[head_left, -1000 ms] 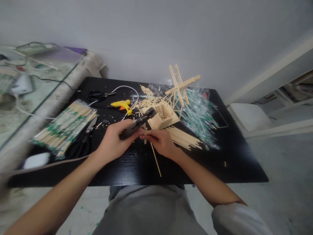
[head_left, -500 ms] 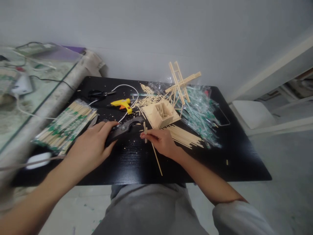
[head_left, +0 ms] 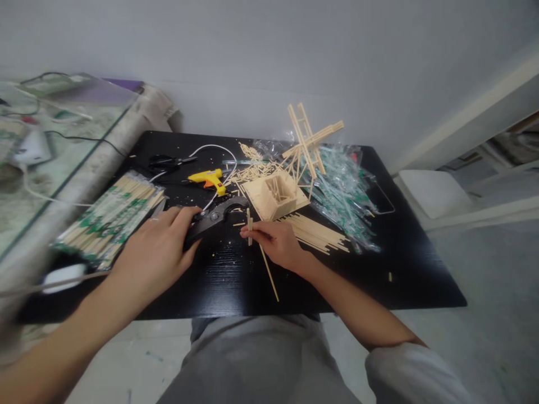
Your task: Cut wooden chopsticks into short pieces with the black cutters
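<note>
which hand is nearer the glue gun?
Left. The left hand rests on the cutter just below and left of the glue gun; the right hand, holding sticks, sits further off, below and right of it.

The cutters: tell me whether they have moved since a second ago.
Yes. The cutters have come down and leftward, away from the small wooden box, onto the black table, with the left hand on their handles.

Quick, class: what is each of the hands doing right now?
Left hand: lies on the black metal cutting pliers, grip unclear.
Right hand: closed, pinching thin pale bamboo sticks.
</note>
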A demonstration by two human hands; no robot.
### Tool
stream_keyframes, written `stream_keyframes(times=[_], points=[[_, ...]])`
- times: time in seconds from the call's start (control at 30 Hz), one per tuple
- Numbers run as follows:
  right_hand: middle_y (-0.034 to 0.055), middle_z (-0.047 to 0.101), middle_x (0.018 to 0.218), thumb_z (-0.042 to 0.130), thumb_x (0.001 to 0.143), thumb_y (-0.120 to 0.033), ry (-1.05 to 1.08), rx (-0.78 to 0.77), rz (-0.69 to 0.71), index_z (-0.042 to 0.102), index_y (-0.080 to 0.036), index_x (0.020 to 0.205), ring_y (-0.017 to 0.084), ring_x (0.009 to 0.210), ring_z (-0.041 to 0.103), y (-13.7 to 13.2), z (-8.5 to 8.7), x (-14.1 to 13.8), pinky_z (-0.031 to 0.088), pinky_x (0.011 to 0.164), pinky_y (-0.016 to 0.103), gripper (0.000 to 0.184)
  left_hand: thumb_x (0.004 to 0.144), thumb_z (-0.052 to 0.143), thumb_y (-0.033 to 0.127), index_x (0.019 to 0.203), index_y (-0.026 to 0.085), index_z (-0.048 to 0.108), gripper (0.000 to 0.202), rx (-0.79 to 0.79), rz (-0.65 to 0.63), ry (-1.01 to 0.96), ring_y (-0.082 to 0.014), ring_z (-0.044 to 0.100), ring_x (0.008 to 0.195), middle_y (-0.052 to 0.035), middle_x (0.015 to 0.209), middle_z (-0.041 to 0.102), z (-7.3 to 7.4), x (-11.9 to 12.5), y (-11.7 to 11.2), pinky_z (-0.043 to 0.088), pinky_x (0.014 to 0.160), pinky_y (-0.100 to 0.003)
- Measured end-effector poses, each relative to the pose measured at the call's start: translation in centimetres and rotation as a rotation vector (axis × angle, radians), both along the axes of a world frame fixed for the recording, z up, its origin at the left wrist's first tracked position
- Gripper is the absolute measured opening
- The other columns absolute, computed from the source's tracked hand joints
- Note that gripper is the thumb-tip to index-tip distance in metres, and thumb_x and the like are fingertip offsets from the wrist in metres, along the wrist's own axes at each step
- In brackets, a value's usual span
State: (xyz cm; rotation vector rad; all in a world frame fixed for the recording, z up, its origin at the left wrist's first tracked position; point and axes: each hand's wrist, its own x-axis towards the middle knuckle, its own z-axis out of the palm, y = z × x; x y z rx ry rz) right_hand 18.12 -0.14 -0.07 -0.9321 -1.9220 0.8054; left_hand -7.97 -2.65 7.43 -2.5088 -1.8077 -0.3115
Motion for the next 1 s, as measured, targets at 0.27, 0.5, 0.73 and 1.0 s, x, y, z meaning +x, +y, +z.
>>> stream_keyframes(times=[0.27, 0.5, 0.73, 1.0], points=[[0.0047, 0.081, 0.081, 0.067, 0.101, -0.036, -0.036, 0.088, -0.031, 0.079, -0.019, 0.095, 0.016, 0.068, 0.074, 0.2, -0.4, -0.2, 0.052, 0.063, 0.023, 0.022, 0.095, 0.047, 0.032, 0.129, 0.011, 0.059, 0.042, -0.035, -0.082, 0.16, -0.0363, 0.069, 0.091, -0.0182, 0.107, 0.068, 1.4, 1.4, -0.5, 0.056, 0.082, -0.049], [0.0016, 0.072, 0.065, 0.063, 0.103, -0.039, -0.154, 0.095, -0.065, 0.078, -0.017, 0.08, 0.011, 0.054, 0.059, 0.0, -0.1, -0.2, 0.04, 0.056, 0.022, 0.035, 0.095, 0.052, 0.03, 0.125, 0.011, 0.06, 0.037, 0.019, -0.106, 0.266, -0.0351, 0.067, 0.094, -0.0159, 0.104, 0.066, 1.9, 2.6, -0.8, 0.055, 0.082, -0.047], [0.0029, 0.076, 0.074, 0.06, 0.104, -0.036, -0.132, 0.085, -0.043, 0.08, -0.018, 0.087, 0.011, 0.057, 0.06, 0.1, -0.4, 0.0, 0.041, 0.059, 0.023, 0.032, 0.094, 0.052, 0.028, 0.126, 0.011, 0.062, 0.037, 0.026, -0.128, 0.321, -0.0352, 0.066, 0.091, -0.0149, 0.098, 0.065, 2.5, 2.7, -0.6, 0.054, 0.079, -0.047], [0.0022, 0.074, 0.071, 0.063, 0.103, -0.034, -0.158, 0.057, -0.051, 0.079, -0.018, 0.086, 0.011, 0.055, 0.058, 0.0, -0.2, 0.0, 0.04, 0.057, 0.022, 0.029, 0.09, 0.054, 0.024, 0.12, 0.014, 0.064, 0.033, -0.02, -0.144, 0.361, -0.0343, 0.067, 0.085, -0.0123, 0.09, 0.064, 2.8, 2.9, -0.4, 0.053, 0.078, -0.045]])
